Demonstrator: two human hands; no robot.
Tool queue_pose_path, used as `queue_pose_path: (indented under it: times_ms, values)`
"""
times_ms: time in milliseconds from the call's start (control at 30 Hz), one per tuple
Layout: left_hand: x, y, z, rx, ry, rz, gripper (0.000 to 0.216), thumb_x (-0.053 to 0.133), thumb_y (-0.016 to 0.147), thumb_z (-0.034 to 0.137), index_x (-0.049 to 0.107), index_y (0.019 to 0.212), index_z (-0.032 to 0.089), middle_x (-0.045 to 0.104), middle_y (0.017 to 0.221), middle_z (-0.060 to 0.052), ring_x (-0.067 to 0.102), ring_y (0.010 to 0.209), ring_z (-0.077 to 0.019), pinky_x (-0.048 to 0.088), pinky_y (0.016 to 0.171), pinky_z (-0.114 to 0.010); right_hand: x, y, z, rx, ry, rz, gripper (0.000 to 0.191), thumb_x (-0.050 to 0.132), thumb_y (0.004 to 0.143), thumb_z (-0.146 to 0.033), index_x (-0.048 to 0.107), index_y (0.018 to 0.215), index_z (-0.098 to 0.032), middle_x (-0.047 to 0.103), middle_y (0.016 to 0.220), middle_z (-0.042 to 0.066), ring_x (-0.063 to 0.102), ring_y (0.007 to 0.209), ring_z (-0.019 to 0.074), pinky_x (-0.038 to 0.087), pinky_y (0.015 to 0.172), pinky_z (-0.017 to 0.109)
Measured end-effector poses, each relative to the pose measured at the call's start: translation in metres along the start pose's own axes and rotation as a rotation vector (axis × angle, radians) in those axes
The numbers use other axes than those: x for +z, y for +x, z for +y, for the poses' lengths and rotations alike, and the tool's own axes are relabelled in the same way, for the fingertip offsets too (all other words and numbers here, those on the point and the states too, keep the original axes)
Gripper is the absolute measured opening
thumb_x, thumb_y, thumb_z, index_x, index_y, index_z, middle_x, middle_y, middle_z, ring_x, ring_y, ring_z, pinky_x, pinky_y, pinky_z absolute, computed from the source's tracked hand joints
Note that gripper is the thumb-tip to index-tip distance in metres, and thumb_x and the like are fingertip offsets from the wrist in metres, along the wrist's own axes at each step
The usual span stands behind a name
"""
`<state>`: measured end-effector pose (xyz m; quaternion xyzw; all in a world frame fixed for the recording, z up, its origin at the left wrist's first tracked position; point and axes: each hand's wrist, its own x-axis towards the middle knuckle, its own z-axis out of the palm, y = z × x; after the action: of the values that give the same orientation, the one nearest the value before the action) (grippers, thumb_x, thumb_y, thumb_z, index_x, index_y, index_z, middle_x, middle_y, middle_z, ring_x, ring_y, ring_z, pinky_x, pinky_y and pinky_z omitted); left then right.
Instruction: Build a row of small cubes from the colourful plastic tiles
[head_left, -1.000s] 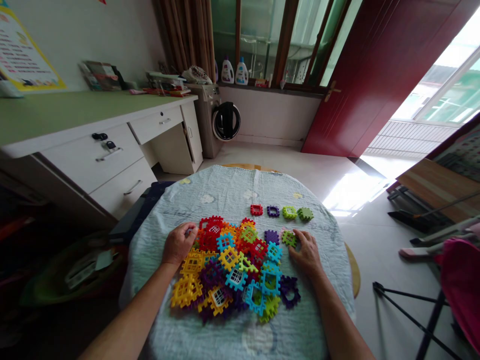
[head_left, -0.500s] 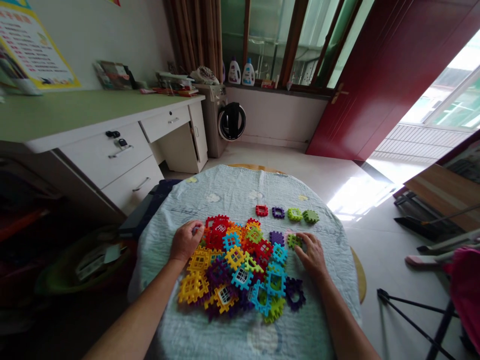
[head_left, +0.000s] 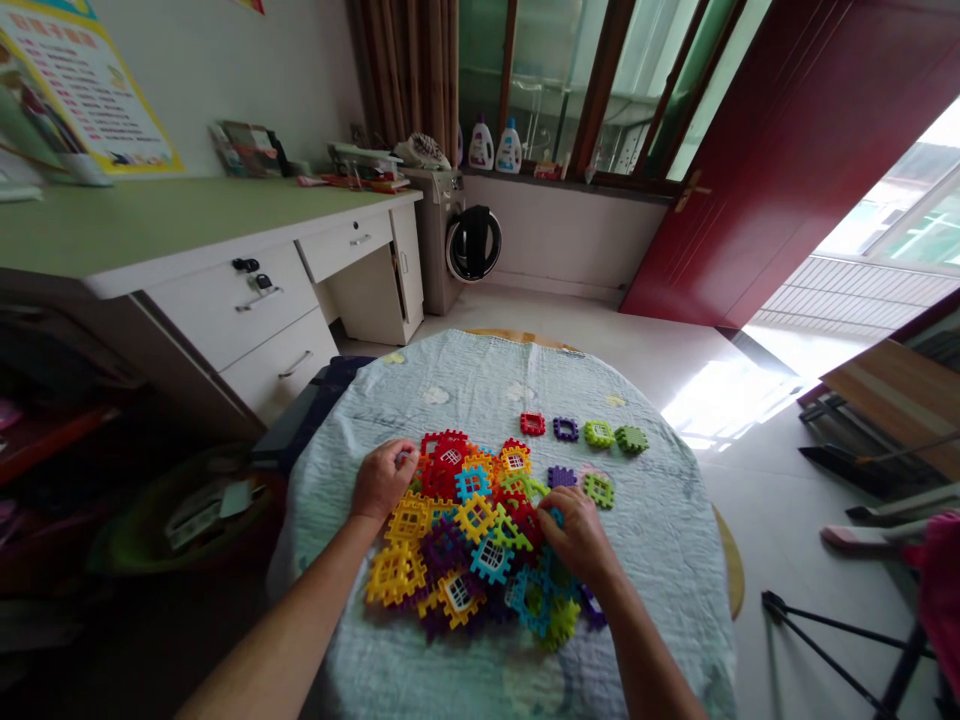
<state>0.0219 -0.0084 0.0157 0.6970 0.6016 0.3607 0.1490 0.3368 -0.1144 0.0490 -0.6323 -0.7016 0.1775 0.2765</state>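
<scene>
A heap of colourful plastic interlocking building blocks [head_left: 476, 518], square and notched, lies on the cloth-covered table. My right hand [head_left: 579, 532] is over the right side of the heap, its thumb and fingers closed around a light blue block [head_left: 556, 517], mostly hidden by the hand. My left hand [head_left: 381, 482] rests at the heap's left edge beside the red blocks [head_left: 448, 460]. Its fingers are curled together; a small bluish bit shows between them, too small to name. Just beyond my right hand lie a purple block [head_left: 561, 477] and a green block [head_left: 599, 490].
Farther back is a spaced row: a red block [head_left: 532, 424], a purple frame block [head_left: 565, 429], a light green block [head_left: 598, 433] and a darker green block [head_left: 631, 439]. A desk [head_left: 225, 230] stands left, a washing machine [head_left: 442, 240] behind, a tripod leg [head_left: 817, 640] right.
My right hand has moved left from the green block onto the heap and closed on a light blue block. The green block stays on the cloth. My left hand keeps its place; the view has shifted slightly.
</scene>
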Motion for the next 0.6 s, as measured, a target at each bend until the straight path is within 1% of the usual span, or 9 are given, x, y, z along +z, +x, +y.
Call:
queue_pose_path:
  times_ms: [100,200,267,333,400,433,500,567,600]
  values:
    - [0.001,0.0,-0.002,0.0,0.0,-0.001,0.029,0.046,0.083,0.044,0.065,0.082,0.022,0.073,0.093,-0.007,0.066,0.091,-0.0229,0.051,0.088,-0.033,0.001,0.007,0.001,0.005,-0.019,0.054,0.016,0.053,0.083,-0.022,0.063,0.071,-0.021,0.065,0.076,0.004,0.058,0.079,0.0197,0.04,0.078,0.032]
    - [0.002,0.0,-0.003,0.002,-0.005,-0.002,0.029,0.046,0.083,0.043,0.064,0.082,0.022,0.073,0.094,-0.008,0.066,0.091,-0.0231,0.051,0.088,-0.034,0.006,0.022,0.0,0.03,-0.027,0.111,0.009,0.055,0.08,-0.022,0.064,0.08,-0.021,0.068,0.084,0.005,0.06,0.082,0.0207,0.041,0.077,0.032]
    - [0.001,0.0,-0.002,0.003,-0.005,0.0,0.028,0.046,0.083,0.043,0.064,0.082,0.021,0.073,0.094,-0.008,0.066,0.091,-0.0233,0.051,0.088,-0.034,0.011,0.032,-0.001,0.085,-0.047,0.082,0.01,0.059,0.075,-0.021,0.065,0.084,-0.021,0.069,0.083,0.005,0.06,0.081,0.0213,0.041,0.074,0.031]
    - [0.001,0.0,-0.001,0.002,-0.002,-0.002,0.028,0.045,0.083,0.042,0.064,0.082,0.021,0.073,0.093,-0.008,0.067,0.091,-0.0232,0.051,0.088,-0.034,0.017,0.039,-0.002,0.151,-0.037,0.004,0.019,0.061,0.07,-0.018,0.065,0.088,-0.021,0.069,0.077,0.003,0.059,0.074,0.02,0.039,0.069,0.03]
    - [0.001,0.0,-0.001,0.004,0.002,-0.005,0.027,0.045,0.083,0.041,0.064,0.081,0.022,0.073,0.093,-0.007,0.067,0.09,-0.0226,0.051,0.088,-0.034,0.021,0.042,-0.002,0.198,0.032,-0.074,0.027,0.059,0.067,-0.015,0.066,0.092,-0.022,0.067,0.071,0.0,0.057,0.068,0.0175,0.038,0.064,0.027]
    - [0.001,0.0,-0.002,0.006,0.003,-0.004,0.026,0.045,0.083,0.04,0.064,0.081,0.022,0.073,0.092,-0.007,0.067,0.089,-0.0223,0.051,0.087,-0.033,0.022,0.042,-0.002,0.206,0.078,-0.101,0.026,0.058,0.066,-0.015,0.065,0.09,-0.022,0.065,0.069,-0.002,0.056,0.065,0.0163,0.038,0.063,0.026]
    - [0.002,0.0,-0.003,0.009,0.003,-0.001,0.026,0.046,0.083,0.04,0.064,0.081,0.022,0.073,0.092,-0.006,0.067,0.089,-0.022,0.051,0.088,-0.033,0.022,0.04,-0.002,0.182,0.151,-0.115,0.015,0.056,0.066,-0.016,0.063,0.079,-0.022,0.062,0.066,-0.003,0.054,0.064,0.0151,0.038,0.062,0.025]
    - [0.003,0.0,-0.004,0.009,0.004,0.001,0.026,0.046,0.083,0.04,0.064,0.081,0.022,0.073,0.093,-0.006,0.067,0.089,-0.0221,0.051,0.088,-0.033,0.02,0.035,-0.002,0.129,0.189,-0.06,0.006,0.054,0.068,-0.019,0.059,0.071,-0.021,0.061,0.069,-0.002,0.054,0.068,0.0156,0.039,0.064,0.025]
    - [0.003,0.0,-0.005,0.009,0.005,0.002,0.026,0.046,0.083,0.04,0.065,0.082,0.021,0.073,0.093,-0.006,0.067,0.09,-0.0222,0.051,0.088,-0.033,0.019,0.033,-0.003,0.104,0.204,-0.023,0.005,0.053,0.07,-0.02,0.057,0.071,-0.021,0.061,0.071,-0.001,0.055,0.07,0.0159,0.04,0.066,0.025]
